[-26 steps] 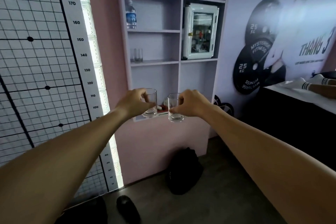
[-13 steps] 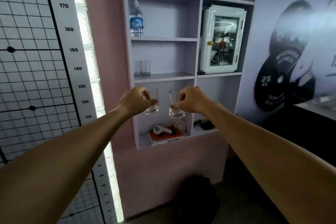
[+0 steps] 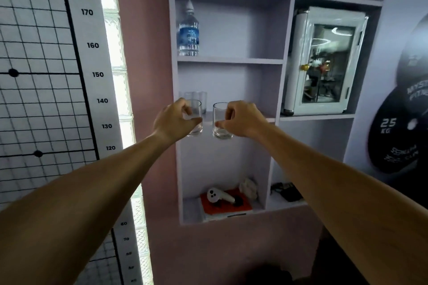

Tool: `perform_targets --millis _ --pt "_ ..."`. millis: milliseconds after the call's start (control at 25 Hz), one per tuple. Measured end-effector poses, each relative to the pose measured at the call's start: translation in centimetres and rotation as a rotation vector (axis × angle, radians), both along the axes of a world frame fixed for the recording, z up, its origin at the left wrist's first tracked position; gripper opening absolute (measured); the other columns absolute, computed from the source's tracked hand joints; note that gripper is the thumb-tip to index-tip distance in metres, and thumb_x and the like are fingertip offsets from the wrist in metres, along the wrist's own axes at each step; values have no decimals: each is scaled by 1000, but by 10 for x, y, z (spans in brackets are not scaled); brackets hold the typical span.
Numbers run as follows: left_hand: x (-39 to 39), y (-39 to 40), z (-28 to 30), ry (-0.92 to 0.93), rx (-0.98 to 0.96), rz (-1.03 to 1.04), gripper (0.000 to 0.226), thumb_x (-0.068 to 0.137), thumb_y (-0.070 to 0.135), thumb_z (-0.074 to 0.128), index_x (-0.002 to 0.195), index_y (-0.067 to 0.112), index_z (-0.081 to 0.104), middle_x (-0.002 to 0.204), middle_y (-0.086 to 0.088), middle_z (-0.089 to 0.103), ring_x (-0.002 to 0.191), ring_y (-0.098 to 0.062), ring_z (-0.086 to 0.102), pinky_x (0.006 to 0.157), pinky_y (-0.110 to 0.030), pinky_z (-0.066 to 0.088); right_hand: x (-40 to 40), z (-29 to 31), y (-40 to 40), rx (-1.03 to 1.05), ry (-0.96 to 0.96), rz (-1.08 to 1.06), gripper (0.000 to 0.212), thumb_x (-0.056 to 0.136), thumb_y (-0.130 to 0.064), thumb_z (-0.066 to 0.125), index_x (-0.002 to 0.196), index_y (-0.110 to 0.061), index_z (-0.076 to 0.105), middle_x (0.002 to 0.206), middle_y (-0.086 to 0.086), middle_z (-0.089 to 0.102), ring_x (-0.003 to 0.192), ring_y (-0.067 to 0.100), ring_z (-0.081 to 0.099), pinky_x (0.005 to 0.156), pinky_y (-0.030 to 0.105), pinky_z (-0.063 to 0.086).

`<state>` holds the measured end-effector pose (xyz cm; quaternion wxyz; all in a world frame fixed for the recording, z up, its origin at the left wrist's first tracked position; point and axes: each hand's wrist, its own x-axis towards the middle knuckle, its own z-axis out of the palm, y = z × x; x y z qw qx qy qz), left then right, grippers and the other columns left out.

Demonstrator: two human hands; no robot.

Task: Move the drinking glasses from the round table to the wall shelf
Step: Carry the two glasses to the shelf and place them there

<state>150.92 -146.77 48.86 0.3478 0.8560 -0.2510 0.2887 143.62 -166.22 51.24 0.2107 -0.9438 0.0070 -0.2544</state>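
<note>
Both arms reach out toward the pale wall shelf. My left hand grips a clear drinking glass by its side. My right hand grips a second clear glass the same way. Both glasses are upright and empty, held in the air just in front of the middle shelf board, about level with it. Behind them, two more glasses stand at the left end of that board, partly hidden by my left hand and its glass.
A water bottle stands on the upper board. A small white glass-door cabinet fills the right compartment. The bottom compartment holds a white device on an orange box. A height chart covers the left wall.
I have come closer to the shelf and the view has tilted up. Both hands have risen with their glasses from the lower compartment's height to the middle board's level.
</note>
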Motion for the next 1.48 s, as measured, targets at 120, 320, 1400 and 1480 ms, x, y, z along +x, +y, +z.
perform_targets --millis 120,320,1400,1480 --pt "27 -12 3 -14 -23 71 34 78 53 74 86 27 53 79 18 55 70 -5 51 55 -21 31 39 3 -14 8 -8 31 28 75 -42 77 78 -18 63 77 1 66 75 20 62 66 34 54" --pt "75 -38 8 -3 -14 202 35 80 50 75 84 28 49 75 18 54 66 -4 52 53 -21 33 110 14 -37 -19 15 104 24 73 -40 75 74 -22 59 80 2 67 74 21 61 53 26 40" --pt "129 -68 -3 -250 295 467 44 83 49 71 108 20 47 113 -10 59 84 -27 64 63 -32 46 216 -14 -59 251 3 322 77 71 -43 81 129 -16 40 96 6 66 87 26 63 67 33 48" --pt "130 -67 -4 -249 303 479 43 84 42 72 110 21 46 114 -10 59 84 -30 66 64 -33 49 219 -14 -57 272 15 332 74 72 -43 81 128 -14 42 99 6 66 87 25 62 65 32 46"
